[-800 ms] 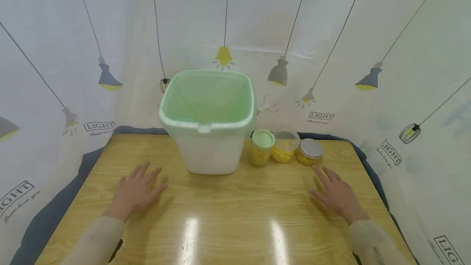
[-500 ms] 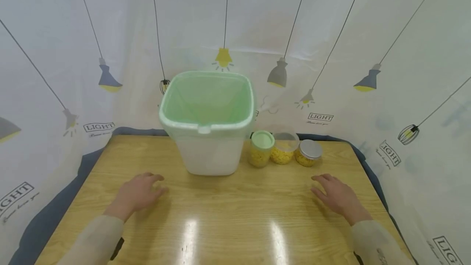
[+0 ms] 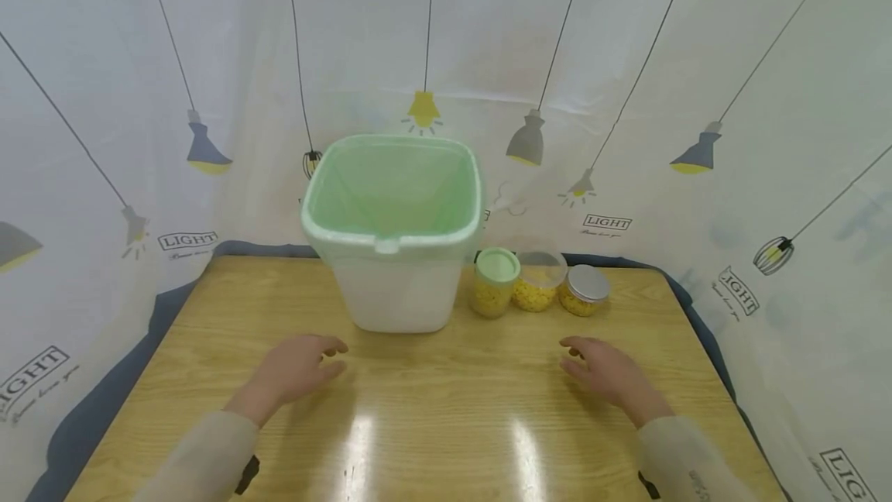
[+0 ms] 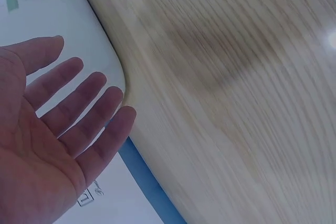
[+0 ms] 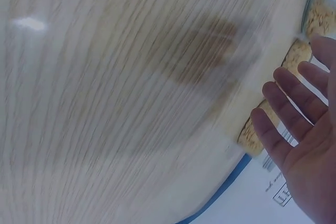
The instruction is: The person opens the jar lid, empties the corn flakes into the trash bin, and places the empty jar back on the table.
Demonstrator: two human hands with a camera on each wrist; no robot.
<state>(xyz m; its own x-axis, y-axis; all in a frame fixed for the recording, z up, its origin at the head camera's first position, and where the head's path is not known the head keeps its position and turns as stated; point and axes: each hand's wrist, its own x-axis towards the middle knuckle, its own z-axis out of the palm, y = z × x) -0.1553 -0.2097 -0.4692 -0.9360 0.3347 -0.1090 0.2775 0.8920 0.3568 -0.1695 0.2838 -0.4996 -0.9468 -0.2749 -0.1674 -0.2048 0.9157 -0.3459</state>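
My left hand [image 3: 296,369] hovers over the table on the left, fingers loosely bent and holding nothing. In the left wrist view its palm and spread fingers [image 4: 106,139] show plainly. The right hand [image 3: 606,370] is over the table on the right, relaxed and holding nothing, its palm facing the camera in the right wrist view. Beyond and between the hands stands a white bin [image 3: 400,293] with a pale green rim and inside. Right of it stand three jars of yellow bits: a green-lidded jar [image 3: 495,283], a clear-lidded jar [image 3: 538,281] and a silver-lidded jar [image 3: 585,290].
The wooden table [image 3: 446,409] carries the bin and jars near its back edge. A white curtain [image 3: 627,37] printed with lamps surrounds the table at the back and sides, and a dark blue band [image 3: 167,300] runs along its edge.
Both hands have moved inward, toward each other, and their fingers have gone from spread to loosely bent. The bin and jars have stayed in place.
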